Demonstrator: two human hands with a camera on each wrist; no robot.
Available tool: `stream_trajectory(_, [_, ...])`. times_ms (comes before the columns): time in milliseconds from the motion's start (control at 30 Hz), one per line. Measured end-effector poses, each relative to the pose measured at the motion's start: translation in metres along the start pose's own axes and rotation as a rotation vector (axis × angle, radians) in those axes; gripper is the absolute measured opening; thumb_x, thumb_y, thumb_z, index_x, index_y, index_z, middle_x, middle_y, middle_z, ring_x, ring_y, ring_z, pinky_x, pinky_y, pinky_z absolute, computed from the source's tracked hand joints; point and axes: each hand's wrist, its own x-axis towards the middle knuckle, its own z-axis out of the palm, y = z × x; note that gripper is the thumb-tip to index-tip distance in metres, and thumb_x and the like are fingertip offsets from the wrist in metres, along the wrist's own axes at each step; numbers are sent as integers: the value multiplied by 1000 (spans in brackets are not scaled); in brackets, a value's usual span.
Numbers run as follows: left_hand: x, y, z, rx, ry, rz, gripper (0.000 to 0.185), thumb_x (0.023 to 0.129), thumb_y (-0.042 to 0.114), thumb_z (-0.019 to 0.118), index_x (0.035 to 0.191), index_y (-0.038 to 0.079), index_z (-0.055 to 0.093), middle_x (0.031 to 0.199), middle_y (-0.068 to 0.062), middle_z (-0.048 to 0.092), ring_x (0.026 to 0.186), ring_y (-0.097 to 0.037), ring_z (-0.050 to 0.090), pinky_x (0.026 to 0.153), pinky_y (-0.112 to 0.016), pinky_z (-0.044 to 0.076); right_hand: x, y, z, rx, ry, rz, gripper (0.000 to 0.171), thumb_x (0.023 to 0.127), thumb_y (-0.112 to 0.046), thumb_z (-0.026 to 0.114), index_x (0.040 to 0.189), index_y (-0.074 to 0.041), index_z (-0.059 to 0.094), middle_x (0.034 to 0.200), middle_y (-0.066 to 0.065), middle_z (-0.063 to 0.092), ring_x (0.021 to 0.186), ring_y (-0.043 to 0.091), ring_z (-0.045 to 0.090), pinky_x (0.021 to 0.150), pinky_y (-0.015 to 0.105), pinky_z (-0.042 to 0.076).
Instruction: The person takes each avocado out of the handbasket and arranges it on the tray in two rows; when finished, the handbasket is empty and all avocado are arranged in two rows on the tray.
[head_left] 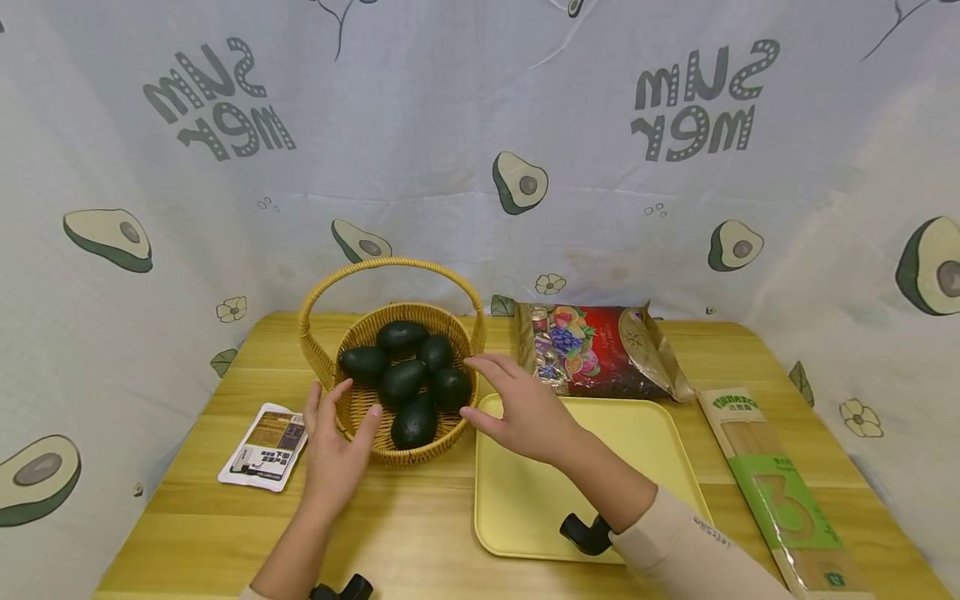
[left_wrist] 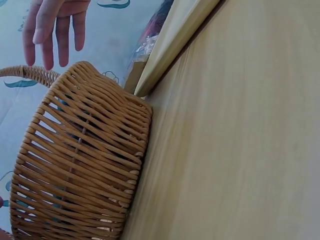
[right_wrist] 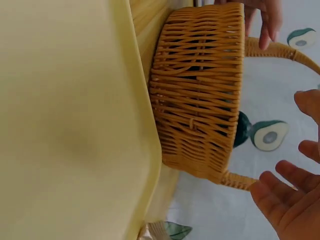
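Basket full of dark avocados sits on the wooden surface, just left of the yellow tray. Left hand rests against its near rim, fingers relaxed. Right hand hovers spread beside its right edge, holding nothing.
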Motion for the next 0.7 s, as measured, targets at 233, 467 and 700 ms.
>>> stream_trajectory(233, [6, -10, 9, -91, 48, -41, 52, 86, 34, 65, 131, 13, 47, 151, -14, 8, 137, -33, 8, 104, -57, 15, 17, 0, 19, -1, -38, 23, 61, 83, -41, 66, 136, -18, 45, 129, 1, 50, 113, 18, 51, 89, 36, 45])
stream_trajectory(467, [8, -22, 24, -162, 138, -46, 45, 88, 26, 63, 127, 8, 50, 148, -17, 19, 138, -31, 8, 106, -54, 12, 35, -6, 29, -36, -133, 59, 65, 81, -32, 71, 138, -16, 42, 130, 5, 50, 118, 21, 48, 94, 37, 41])
stream_trajectory(700, [4, -30, 30, -239, 189, -37, 41, 89, 20, 62, 126, 9, 51, 147, -13, 23, 138, -28, 10, 108, -47, 8, 45, -8, 33, -37, -228, 118, 68, 79, -27, 73, 138, -15, 41, 133, 7, 49, 119, 25, 48, 95, 40, 41])
